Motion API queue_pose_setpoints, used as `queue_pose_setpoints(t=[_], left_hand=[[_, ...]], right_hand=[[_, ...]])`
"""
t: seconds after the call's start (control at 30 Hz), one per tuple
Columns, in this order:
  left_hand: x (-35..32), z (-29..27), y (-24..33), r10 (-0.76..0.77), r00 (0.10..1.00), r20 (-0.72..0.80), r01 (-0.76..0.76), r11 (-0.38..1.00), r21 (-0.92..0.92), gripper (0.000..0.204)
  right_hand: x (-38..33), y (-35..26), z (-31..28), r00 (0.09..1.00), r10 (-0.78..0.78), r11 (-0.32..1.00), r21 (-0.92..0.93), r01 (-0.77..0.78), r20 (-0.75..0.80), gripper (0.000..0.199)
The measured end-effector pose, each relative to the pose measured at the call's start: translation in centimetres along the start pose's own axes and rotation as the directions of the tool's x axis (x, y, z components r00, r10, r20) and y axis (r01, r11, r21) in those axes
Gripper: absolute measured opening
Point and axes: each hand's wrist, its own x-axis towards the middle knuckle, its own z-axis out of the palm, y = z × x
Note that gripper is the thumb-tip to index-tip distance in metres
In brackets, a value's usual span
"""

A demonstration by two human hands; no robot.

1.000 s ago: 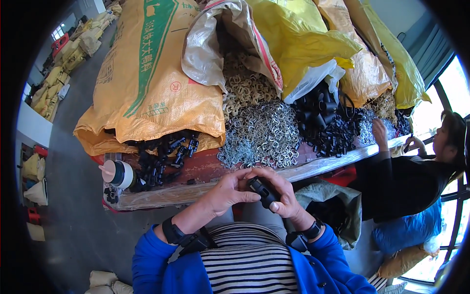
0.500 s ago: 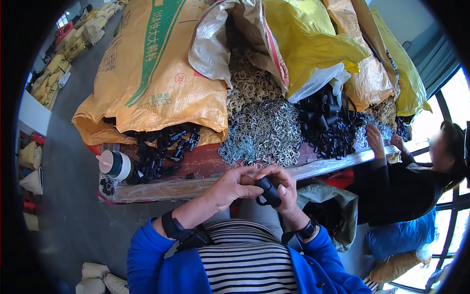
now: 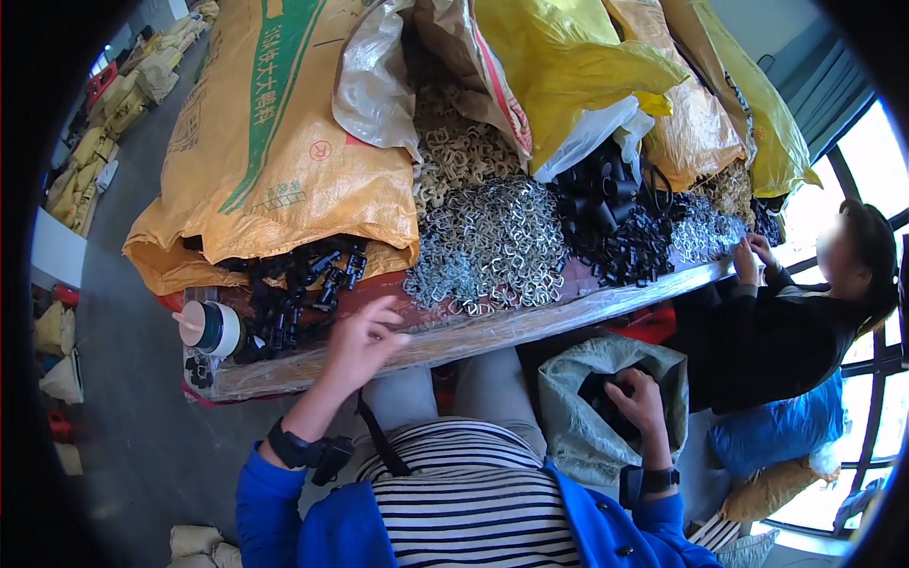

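Note:
My left hand (image 3: 365,339) hovers over the table's near edge with its fingers apart and nothing in them. Close to it lie small black plastic parts (image 3: 284,301), spilling from the orange sack. Over at the right, my right hand (image 3: 636,399) reaches into the mouth of a grey-green sack (image 3: 565,393) beside my knee. Its fingers are bent, and what they hold, if anything, blends into the dark contents. A pile of silver metal rings (image 3: 511,251) spreads across the table's middle, with black cylindrical parts (image 3: 606,204) to its right.
A big orange woven sack (image 3: 312,170) and a yellow sack (image 3: 568,57) lie on the table. A white jar with a pink top (image 3: 204,327) stands at its left corner. At right, another person (image 3: 805,322) handles small parts. A blue bag (image 3: 781,450) sits behind them.
My hands have parted: the left has moved left, the right down into the grey-green sack. The black cylindrical part held between them is out of sight. The other person's hands have come together.

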Motion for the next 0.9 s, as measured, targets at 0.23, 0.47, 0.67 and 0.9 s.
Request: queue_pose_setpoints(t=[0.23, 0.47, 0.67, 0.9], left_hand=[[-0.8, -2.8, -1.6, 0.245, 0.964, -0.107, -0.113, 0.736, 0.668, 0.022], [0.3, -2.6, -2.8, 0.166, 0.982, -0.093, -0.078, 0.798, 0.598, 0.016], [1.0, -1.3, -2.0, 0.187, 0.975, -0.123, -0.095, 0.843, 0.529, 0.017], [2.1, 0.7, -1.4, 0.246, 0.964, -0.099, -0.178, 0.876, 0.449, 0.018]], right_hand=[[2.3, -2.5, 1.1, 0.88, -0.408, 0.884, -0.347, 0.314, -0.244, 0.014], [8.5, -12.3, 9.3, 0.586, -0.81, 0.553, -0.303, 0.777, 0.026, 0.008], [11.8, -13.8, 13.6, 0.562, -0.824, 0.478, -0.442, 0.759, 0.075, 0.005], [12.1, -14.7, 14.8, 0.522, -0.841, 0.37, -0.555, 0.745, 0.14, 0.006]])
